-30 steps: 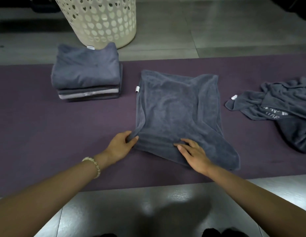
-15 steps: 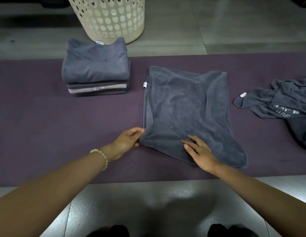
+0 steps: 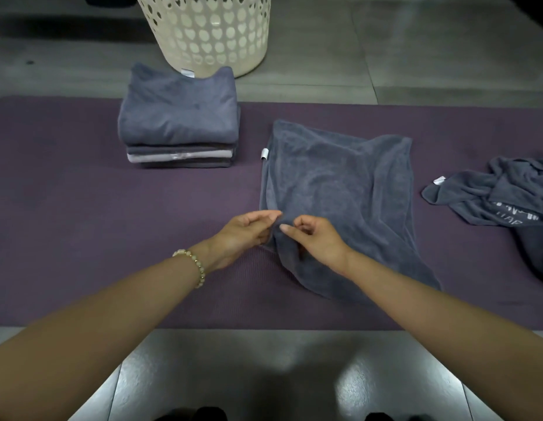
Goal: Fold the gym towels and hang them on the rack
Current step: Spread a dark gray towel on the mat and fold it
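Left hand (image 3: 249, 229) and right hand (image 3: 317, 240) both pinch the 7 o'clock corner of the grey towel (image 3: 340, 180), spread at 1 o'clock on the purple mat (image 3: 82, 214); squaring its layers first should give a cleaner fold.

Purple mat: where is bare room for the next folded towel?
Bare mat lies left of and in front of the folded stack. A narrow strip separates the spread towel from the crumpled towel. Crowded where left hand and right hand meet.
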{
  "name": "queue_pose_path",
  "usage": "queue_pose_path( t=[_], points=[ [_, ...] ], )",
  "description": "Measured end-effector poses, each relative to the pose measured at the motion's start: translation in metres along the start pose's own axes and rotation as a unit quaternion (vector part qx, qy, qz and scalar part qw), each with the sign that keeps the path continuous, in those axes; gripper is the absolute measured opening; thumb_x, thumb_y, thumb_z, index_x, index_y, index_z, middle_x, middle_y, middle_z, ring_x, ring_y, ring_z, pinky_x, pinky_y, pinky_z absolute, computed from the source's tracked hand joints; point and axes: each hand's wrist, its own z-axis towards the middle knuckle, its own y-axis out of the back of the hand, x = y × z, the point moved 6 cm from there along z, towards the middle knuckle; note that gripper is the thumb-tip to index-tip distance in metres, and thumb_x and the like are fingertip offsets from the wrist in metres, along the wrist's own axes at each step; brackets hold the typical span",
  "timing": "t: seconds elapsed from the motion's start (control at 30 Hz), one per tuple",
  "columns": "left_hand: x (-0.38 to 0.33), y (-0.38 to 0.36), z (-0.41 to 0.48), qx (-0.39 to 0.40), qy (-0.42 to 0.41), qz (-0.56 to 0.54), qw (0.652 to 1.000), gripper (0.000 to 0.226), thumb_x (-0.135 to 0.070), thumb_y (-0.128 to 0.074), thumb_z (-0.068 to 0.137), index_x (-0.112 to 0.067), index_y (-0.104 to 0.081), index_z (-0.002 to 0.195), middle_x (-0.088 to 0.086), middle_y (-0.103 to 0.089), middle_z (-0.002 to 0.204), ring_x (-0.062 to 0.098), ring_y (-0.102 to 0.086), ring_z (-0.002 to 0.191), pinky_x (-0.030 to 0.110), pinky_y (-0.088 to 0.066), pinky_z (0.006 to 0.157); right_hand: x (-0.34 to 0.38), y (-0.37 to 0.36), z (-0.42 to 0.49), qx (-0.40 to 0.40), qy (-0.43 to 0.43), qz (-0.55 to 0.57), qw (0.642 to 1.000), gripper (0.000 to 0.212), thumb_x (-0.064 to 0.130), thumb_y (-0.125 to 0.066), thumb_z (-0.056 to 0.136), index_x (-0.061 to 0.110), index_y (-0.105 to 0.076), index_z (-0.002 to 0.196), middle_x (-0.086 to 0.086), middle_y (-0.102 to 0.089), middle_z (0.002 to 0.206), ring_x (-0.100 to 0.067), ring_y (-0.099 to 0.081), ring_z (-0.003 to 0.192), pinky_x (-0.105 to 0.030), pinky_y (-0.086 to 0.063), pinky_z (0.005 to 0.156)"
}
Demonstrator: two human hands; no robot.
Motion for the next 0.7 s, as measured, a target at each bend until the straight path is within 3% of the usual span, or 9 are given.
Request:
queue_pose_path(
  t=[0.13,0.23,0.37,0.4,0.5,0.57,0.7],
  points=[
    [0.001,-0.002,0.000,0.013,-0.034,0.137,0.990,0.021,-0.026,-0.066,0.087,-0.013,-0.067,0.104,-0.005,-0.070,0.093,-0.001,-0.065,0.085,0.011,-0.048,0.079,-0.009,0.016,-0.003,0.004,-0.042,0.071,0.997,0.023,0.025,-0.064,0.090,0.006,-0.062,0.078,-0.004,-0.054,0.068,-0.005,-0.050,0.061,-0.015,-0.045,0.057],
    [0.003,-0.004,0.003,0.020,-0.042,0.147,0.988,0.015,-0.027,-0.067,0.087,-0.014,-0.069,0.093,-0.004,-0.072,0.088,0.000,-0.066,0.082,0.011,-0.047,0.077,-0.017,0.015,-0.005,0.028,-0.075,0.083,0.993,0.023,0.027,-0.060,0.093,0.008,-0.066,0.082,-0.003,-0.060,0.071,-0.008,-0.057,0.066,-0.017,-0.050,0.060],
    [0.009,0.012,0.004,-0.025,-0.015,0.180,0.983,0.034,-0.035,-0.060,0.091,-0.018,-0.071,0.063,-0.019,-0.056,0.051,-0.009,-0.050,0.050,0.004,-0.037,0.055,-0.037,0.013,-0.005,0.047,-0.123,0.057,0.990,0.026,0.029,-0.049,0.098,0.013,-0.066,0.089,0.001,-0.067,0.077,-0.006,-0.060,0.064,-0.018,-0.051,0.062],
    [0.016,0.020,0.002,-0.038,0.015,0.210,0.977,0.041,-0.037,-0.057,0.093,-0.012,-0.070,0.063,-0.018,-0.053,0.047,-0.008,-0.049,0.047,0.003,-0.035,0.053,-0.044,0.016,-0.005,0.039,-0.126,0.038,0.991,0.025,0.027,-0.048,0.099,0.014,-0.066,0.087,0.000,-0.067,0.077,-0.005,-0.059,0.062,-0.017,-0.049,0.060],
    [0.047,0.049,-0.001,0.004,0.128,0.341,0.931,0.042,-0.044,-0.050,0.095,-0.015,-0.066,0.069,-0.003,-0.061,0.069,0.007,-0.055,0.063,0.012,-0.041,0.062,-0.059,0.040,-0.008,-0.024,-0.104,-0.020,0.994,0.021,0.015,-0.048,0.099,0.013,-0.062,0.083,-0.001,-0.062,0.076,0.003,-0.056,0.052,-0.009,-0.043,0.054],
    [0.061,0.057,-0.002,0.048,0.178,0.378,0.907,0.036,-0.039,-0.048,0.097,-0.013,-0.065,0.080,0.002,-0.066,0.084,0.007,-0.058,0.067,0.011,-0.043,0.064,-0.064,0.068,-0.012,-0.085,-0.074,-0.064,0.992,0.015,0.009,-0.054,0.095,0.014,-0.062,0.083,-0.003,-0.063,0.078,0.003,-0.059,0.059,-0.009,-0.045,0.062],
    [0.049,0.064,0.017,-0.049,0.139,0.325,0.934,0.025,-0.034,-0.053,0.096,-0.011,-0.064,0.091,0.004,-0.065,0.089,0.009,-0.057,0.067,0.015,-0.045,0.061,-0.071,0.130,-0.018,-0.201,-0.041,-0.167,0.964,0.008,0.012,-0.069,0.086,0.016,-0.064,0.091,-0.008,-0.063,0.097,-0.018,-0.058,0.082,-0.019,-0.046,0.078]
  ],
)
